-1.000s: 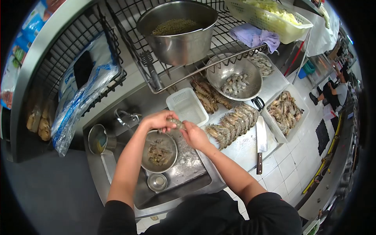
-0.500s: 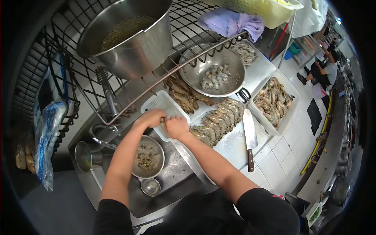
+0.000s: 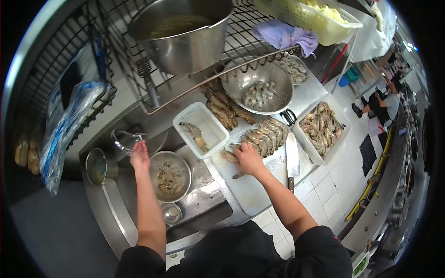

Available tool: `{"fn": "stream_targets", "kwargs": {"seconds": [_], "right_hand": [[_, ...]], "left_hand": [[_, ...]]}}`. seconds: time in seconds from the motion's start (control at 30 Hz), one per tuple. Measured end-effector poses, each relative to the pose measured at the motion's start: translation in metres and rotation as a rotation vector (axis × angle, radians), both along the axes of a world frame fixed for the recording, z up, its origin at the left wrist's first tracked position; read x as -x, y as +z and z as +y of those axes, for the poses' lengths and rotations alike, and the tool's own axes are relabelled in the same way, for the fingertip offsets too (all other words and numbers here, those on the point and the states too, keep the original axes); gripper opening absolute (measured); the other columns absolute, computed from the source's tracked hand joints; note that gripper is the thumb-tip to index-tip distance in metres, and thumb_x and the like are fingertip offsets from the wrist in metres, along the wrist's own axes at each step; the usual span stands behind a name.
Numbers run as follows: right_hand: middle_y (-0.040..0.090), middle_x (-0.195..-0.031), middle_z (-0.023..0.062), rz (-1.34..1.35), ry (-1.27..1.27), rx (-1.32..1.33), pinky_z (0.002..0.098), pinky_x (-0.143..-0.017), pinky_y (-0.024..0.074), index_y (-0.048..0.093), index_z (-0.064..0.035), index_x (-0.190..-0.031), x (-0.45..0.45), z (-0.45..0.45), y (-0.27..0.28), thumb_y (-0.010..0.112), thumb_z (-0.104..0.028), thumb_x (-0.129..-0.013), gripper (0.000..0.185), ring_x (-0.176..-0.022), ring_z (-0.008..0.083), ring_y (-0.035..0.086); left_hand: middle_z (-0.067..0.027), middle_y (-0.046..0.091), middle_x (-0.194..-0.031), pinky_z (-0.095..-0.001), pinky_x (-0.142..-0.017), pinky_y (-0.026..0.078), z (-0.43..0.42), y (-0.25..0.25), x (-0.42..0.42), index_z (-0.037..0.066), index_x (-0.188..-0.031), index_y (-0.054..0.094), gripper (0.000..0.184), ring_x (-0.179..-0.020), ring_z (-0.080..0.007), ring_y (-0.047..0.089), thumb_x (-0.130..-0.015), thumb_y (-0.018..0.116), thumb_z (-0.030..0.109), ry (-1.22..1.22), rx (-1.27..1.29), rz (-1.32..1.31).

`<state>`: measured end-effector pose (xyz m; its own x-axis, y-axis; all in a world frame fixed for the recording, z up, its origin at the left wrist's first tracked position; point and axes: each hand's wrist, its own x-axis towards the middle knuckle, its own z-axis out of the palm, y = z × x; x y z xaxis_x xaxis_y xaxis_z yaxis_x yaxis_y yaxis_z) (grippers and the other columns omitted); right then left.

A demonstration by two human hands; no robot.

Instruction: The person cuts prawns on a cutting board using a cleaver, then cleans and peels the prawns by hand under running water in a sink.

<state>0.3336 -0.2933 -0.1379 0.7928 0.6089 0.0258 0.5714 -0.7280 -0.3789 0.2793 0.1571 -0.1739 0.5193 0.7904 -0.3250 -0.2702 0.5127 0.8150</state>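
Note:
My left hand (image 3: 140, 157) is raised beside the metal tap (image 3: 124, 144) over the sink, fingers stretched out and holding nothing. On the white cutting board (image 3: 250, 197), my right hand (image 3: 249, 161) has its fingers closed over a shrimp (image 3: 228, 155), hiding its middle. Just past that hand lies a row of whole shrimp (image 3: 266, 136). A single shrimp (image 3: 197, 137) rests in the white plastic basket (image 3: 223, 139) between my hands. Below my left hand, a metal bowl (image 3: 185, 185) in the sink holds shrimp scraps.
A cleaver (image 3: 292, 155) lies at the board's right edge, near black-handled scissors (image 3: 288, 116). Behind are a colander (image 3: 282, 99) with peeled shrimp and larger shrimp (image 3: 222, 111). A tub (image 3: 303, 146) of shrimp stands right. The wire rack (image 3: 185, 92) with a pot (image 3: 190, 53) overhangs the back.
Both hands have left the white basket, where a shrimp now lies. My left hand moved left to the tap; my right hand moved right onto the shrimp on the board.

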Motion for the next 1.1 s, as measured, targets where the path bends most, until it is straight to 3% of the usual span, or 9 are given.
{"fn": "stream_targets", "kwargs": {"seconds": [0.07,0.13,0.2,0.3,0.37,0.53,0.7,0.8,1.1], "right_hand": [[0.050,-0.120,0.0193,0.096,-0.058,0.122,0.0444,-0.096,0.0449,0.063,-0.0041,-0.106,0.006,0.005,0.000,0.067,-0.016,-0.076,0.032,-0.119,0.0360,0.047],[0.054,-0.113,0.0200,-0.021,-0.021,0.073,0.0469,-0.089,0.0488,0.061,-0.0032,-0.103,0.016,0.003,-0.003,0.068,-0.015,-0.075,0.031,-0.109,0.0384,0.055],[0.059,-0.105,0.0206,0.251,-0.080,-0.111,0.0494,-0.080,0.0519,0.058,-0.0035,-0.102,0.028,0.007,0.013,0.067,-0.016,-0.077,0.029,-0.095,0.0408,0.062],[0.065,-0.090,0.0217,0.258,0.005,-0.273,0.0464,-0.073,0.0524,0.057,-0.0027,-0.105,0.054,0.044,0.043,0.070,-0.014,-0.080,0.031,-0.082,0.0417,0.064],[0.065,-0.092,0.0226,0.223,0.061,-0.465,0.0448,-0.074,0.0521,0.059,-0.0015,-0.104,0.063,0.090,0.041,0.073,-0.011,-0.079,0.031,-0.087,0.0419,0.064],[0.065,-0.101,0.0259,0.226,0.069,-0.606,0.0455,-0.082,0.0519,0.063,0.0032,-0.106,0.071,0.237,0.006,0.074,-0.012,-0.078,0.034,-0.094,0.0442,0.063],[0.070,-0.099,0.0099,0.677,0.213,-0.637,0.0311,-0.076,0.0539,0.062,0.0035,-0.121,0.059,0.307,-0.017,0.068,-0.005,-0.088,0.034,-0.085,0.0160,0.066],[0.068,-0.093,0.0069,0.971,0.152,-0.771,0.0291,-0.071,0.0537,0.063,0.0027,-0.120,0.049,0.328,-0.026,0.069,-0.006,-0.088,0.034,-0.080,0.0136,0.064],[0.066,-0.072,0.0087,0.314,0.091,-0.545,0.0329,-0.059,0.0493,0.064,0.0031,-0.096,0.037,0.336,-0.009,0.065,-0.011,-0.087,0.017,-0.066,0.0137,0.063]], "left_hand": [[-0.0200,0.063,-0.108,-0.0332,-0.097,0.055,0.025,-0.011,0.027,-0.010,-0.119,0.051,0.027,-0.107,-0.0279,0.063,-0.092,0.050,-0.009,-0.035,0.197,-0.166],[-0.0209,0.064,-0.107,-0.0348,-0.102,0.052,0.009,0.009,0.044,-0.013,-0.112,0.054,0.021,-0.108,-0.0299,0.063,-0.091,0.050,-0.009,-0.273,0.087,-0.182],[-0.0196,0.066,-0.103,-0.0349,-0.102,0.052,-0.028,0.038,0.051,-0.010,-0.105,0.057,0.015,-0.101,-0.0298,0.066,-0.093,0.052,-0.003,-0.368,0.074,-0.079],[-0.0179,0.071,-0.096,-0.0392,-0.093,0.054,-0.086,0.055,0.078,-0.001,-0.113,0.061,0.039,-0.100,-0.0263,0.068,-0.098,0.059,0.035,-0.808,0.009,0.063],[-0.0175,0.066,-0.116,-0.0413,-0.099,0.050,-0.117,0.059,0.090,0.000,-0.120,0.057,0.051,-0.113,-0.0259,0.063,-0.097,0.057,0.046,-0.915,0.172,0.152],[-0.0130,0.065,-0.106,-0.0391,-0.089,0.053,-0.112,0.017,0.081,0.008,-0.116,0.055,0.031,-0.098,-0.0261,0.065,-0.098,0.059,0.033,-0.474,0.202,-0.054],[-0.0117,0.066,-0.102,-0.0409,-0.080,0.055,-0.025,0.003,0.065,0.011,-0.113,0.055,0.017,-0.094,-0.0259,0.065,-0.099,0.054,0.020,-0.284,0.415,-0.120],[-0.0116,0.066,-0.105,-0.0406,-0.089,0.053,-0.003,0.012,0.064,0.006,-0.109,0.060,0.020,-0.099,-0.0251,0.064,-0.100,0.055,0.022,-0.431,0.286,-0.135],[-0.0008,0.064,-0.111,-0.0373,-0.094,0.046,-0.009,0.004,0.064,0.014,-0.124,0.057,0.028,-0.111,-0.0170,0.058,-0.096,0.060,0.015,-0.520,0.309,-0.305]]}}
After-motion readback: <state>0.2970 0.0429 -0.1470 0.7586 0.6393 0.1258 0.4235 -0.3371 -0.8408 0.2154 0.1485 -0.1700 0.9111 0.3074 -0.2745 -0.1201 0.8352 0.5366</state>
